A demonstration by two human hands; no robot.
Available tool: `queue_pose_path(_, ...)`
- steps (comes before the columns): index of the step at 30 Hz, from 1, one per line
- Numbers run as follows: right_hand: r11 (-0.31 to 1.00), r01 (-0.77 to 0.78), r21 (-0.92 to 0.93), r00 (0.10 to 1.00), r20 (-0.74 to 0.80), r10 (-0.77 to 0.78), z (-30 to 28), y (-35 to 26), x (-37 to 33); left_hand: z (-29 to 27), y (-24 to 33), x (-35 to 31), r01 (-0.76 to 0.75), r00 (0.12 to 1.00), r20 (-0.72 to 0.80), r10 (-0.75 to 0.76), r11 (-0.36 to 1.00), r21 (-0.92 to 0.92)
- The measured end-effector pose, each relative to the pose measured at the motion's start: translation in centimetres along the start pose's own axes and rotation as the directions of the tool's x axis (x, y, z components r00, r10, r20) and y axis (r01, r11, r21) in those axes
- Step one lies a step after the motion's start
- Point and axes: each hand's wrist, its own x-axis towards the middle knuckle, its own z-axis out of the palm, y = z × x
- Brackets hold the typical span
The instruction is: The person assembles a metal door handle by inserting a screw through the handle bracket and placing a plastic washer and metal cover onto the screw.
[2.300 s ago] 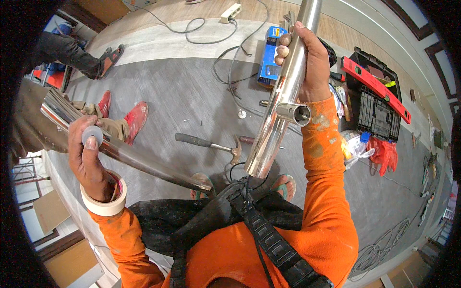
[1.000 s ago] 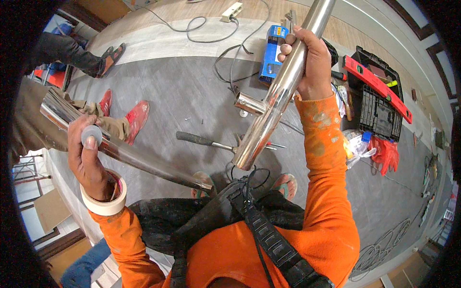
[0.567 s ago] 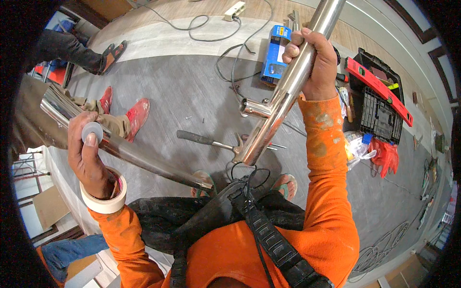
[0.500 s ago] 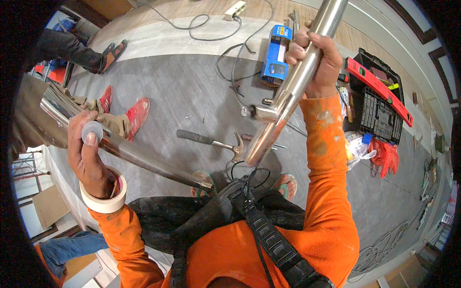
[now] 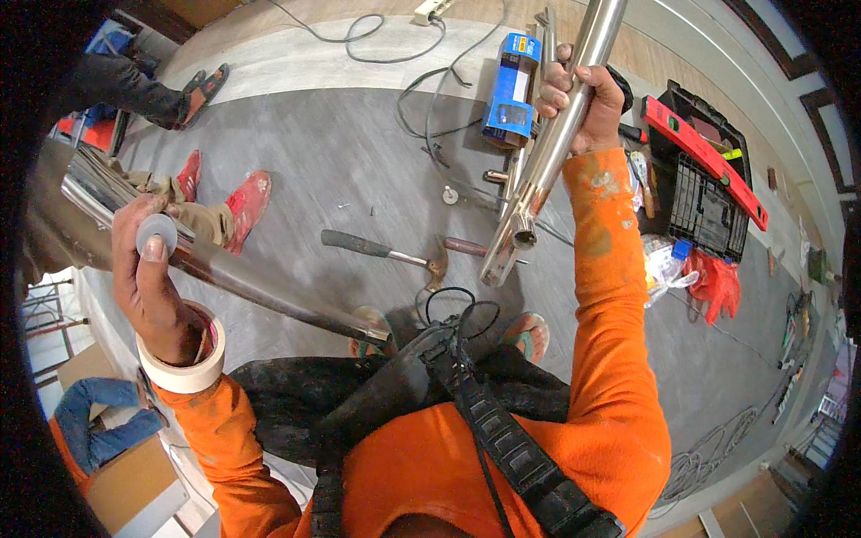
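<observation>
Between the thumb and fingers of my left hand (image 5: 148,278), a round grey disc (image 5: 158,235) is pinched. That hand lies against a curved shiny metal tube (image 5: 247,280), which slants from the upper left to between my legs; how far the fingers wrap it cannot be told. A roll of masking tape (image 5: 182,378) circles my left wrist. My right hand (image 5: 592,108) is closed around a straight polished metal tube (image 5: 558,148), tilted with its lower end toward me. A short open stub (image 5: 524,237) sticks out near that end, above the floor.
On the grey floor lie a claw hammer (image 5: 386,252), a red-handled tool (image 5: 466,246) and a small disc-shaped fitting (image 5: 450,195). A blue box (image 5: 511,99) and cables are farther off. At right stand a black toolbox (image 5: 708,202) with a red level (image 5: 704,160). Red shoes (image 5: 247,211) show left.
The straight tube in my right hand has turned, so its stub's open end now faces me, and has shifted slightly left. My left hand keeps its hold on the disc.
</observation>
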Motion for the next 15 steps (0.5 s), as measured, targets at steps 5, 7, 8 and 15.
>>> queue_pose_path(5,1.000,0.030,-0.001,1.000,-0.009,-0.030,-0.51,0.09,-0.34,0.28,-0.19,0.04,0.010,1.000,0.022,-0.009,0.999,-0.036)
queue_pose_path(7,1.000,0.014,0.024,1.000,-0.004,-0.014,-0.70,0.02,-0.19,0.00,-0.10,0.23,-0.029,0.999,0.035,0.028,0.999,0.028)
queue_pose_path(8,0.999,0.003,0.040,1.000,0.000,-0.003,-0.82,-0.04,-0.13,0.04,-0.13,0.22,-0.036,0.999,0.029,0.035,0.999,0.025)
queue_pose_path(15,1.000,-0.007,0.026,1.000,-0.009,0.007,-0.69,-0.16,0.24,-0.25,-0.38,0.01,-0.009,1.000,0.018,0.009,1.000,0.018)
